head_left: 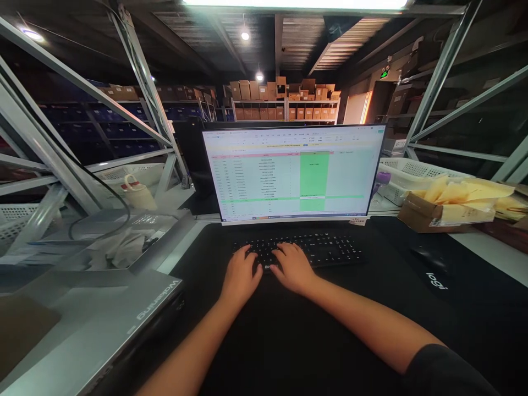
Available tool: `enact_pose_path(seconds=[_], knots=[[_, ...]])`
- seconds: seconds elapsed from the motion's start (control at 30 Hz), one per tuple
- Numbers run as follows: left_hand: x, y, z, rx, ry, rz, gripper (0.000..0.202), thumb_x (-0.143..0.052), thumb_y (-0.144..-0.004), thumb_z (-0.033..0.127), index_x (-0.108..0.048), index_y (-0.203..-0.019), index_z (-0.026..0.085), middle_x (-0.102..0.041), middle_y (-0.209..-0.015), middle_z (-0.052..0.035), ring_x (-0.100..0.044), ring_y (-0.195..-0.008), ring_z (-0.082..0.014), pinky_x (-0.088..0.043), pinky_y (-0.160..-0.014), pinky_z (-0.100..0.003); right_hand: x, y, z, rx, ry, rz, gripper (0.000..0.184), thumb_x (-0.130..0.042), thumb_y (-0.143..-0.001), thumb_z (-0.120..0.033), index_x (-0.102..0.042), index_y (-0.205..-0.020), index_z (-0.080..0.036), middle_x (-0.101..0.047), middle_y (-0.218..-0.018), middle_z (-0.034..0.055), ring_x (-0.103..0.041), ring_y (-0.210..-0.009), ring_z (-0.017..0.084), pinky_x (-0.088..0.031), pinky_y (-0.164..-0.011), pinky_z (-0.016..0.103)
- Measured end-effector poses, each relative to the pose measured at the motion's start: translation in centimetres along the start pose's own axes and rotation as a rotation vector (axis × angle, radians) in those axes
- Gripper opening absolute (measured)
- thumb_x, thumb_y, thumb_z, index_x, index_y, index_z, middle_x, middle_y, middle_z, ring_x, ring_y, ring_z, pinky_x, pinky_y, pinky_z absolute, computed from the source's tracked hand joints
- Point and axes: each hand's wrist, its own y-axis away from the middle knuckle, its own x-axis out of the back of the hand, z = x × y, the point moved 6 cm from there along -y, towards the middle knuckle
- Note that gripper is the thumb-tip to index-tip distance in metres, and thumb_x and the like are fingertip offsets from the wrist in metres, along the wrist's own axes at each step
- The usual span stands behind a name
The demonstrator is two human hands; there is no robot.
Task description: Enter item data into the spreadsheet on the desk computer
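A black keyboard [325, 250] lies on a black desk mat [264, 335], just below a wide monitor [256, 181]. On the keyboard's left part rests my left hand [241, 275], its fingers spread over the keys and its thumb near the front edge. My right hand [293, 268] lies over the middle keys with its fingers apart. Neither hand grips anything. The screen carries a spreadsheet with a bright green column and one green highlighted row; its text is too small to read. Right of the keyboard sits a black mouse [431, 258], away from both hands.
At left are a grey box [136, 308] lettered "Wakening" and an open tray [127, 242] of wrapped bits. A cardboard box [445, 214] with yellow envelopes stands at right, before a white basket [412, 173]. Metal frame posts [144, 82] rise on both sides.
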Motion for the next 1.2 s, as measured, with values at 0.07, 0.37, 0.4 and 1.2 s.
enact_pose_path(seconds=[0.07,0.37,0.4,1.2], knots=[[-0.2,0.0,0.0,-0.015,0.014,-0.016,0.025,-0.053,-0.088,0.027,-0.066,-0.107,0.018,-0.059,-0.128,-0.0147,-0.056,-0.123,-0.031,-0.049,-0.104,-0.05,-0.1,0.0,0.0,0.008,-0.002,-0.001,0.041,-0.049,-0.096,-0.041,-0.059,-0.13,-0.019,-0.053,-0.139,0.0099,-0.043,-0.133,0.027,-0.03,-0.117,0.05],[-0.5,-0.1,0.2,-0.038,0.042,-0.076,0.028,-0.054,-0.088,0.028,-0.066,-0.111,0.018,-0.061,-0.125,-0.0136,-0.058,-0.119,-0.0296,-0.049,-0.103,-0.049,0.2,-0.1,-0.5,0.043,-0.044,0.024,0.03,-0.047,-0.095,-0.022,-0.065,-0.119,-0.02,-0.062,-0.125,0.0081,-0.053,-0.12,0.022,-0.037,-0.112,0.045],[-0.5,-0.1,0.2,-0.04,0.047,-0.071,0.028,-0.054,-0.088,0.028,-0.066,-0.111,0.018,-0.062,-0.125,-0.0134,-0.058,-0.119,-0.0297,-0.049,-0.103,-0.049,0.3,0.0,-0.5,0.046,-0.046,0.024,0.029,-0.047,-0.095,-0.021,-0.066,-0.118,-0.02,-0.062,-0.124,0.0078,-0.054,-0.119,0.022,-0.037,-0.112,0.045],[-0.6,0.4,1.2,-0.098,0.039,-0.117,0.028,-0.056,-0.089,0.025,-0.065,-0.115,0.018,-0.06,-0.128,-0.014,-0.057,-0.121,-0.0293,-0.044,-0.107,-0.055,0.6,0.3,0.2,0.028,-0.082,0.06,0.025,-0.051,-0.092,-0.019,-0.067,-0.112,-0.019,-0.064,-0.116,0.0065,-0.056,-0.111,0.02,-0.046,-0.098,0.037]])
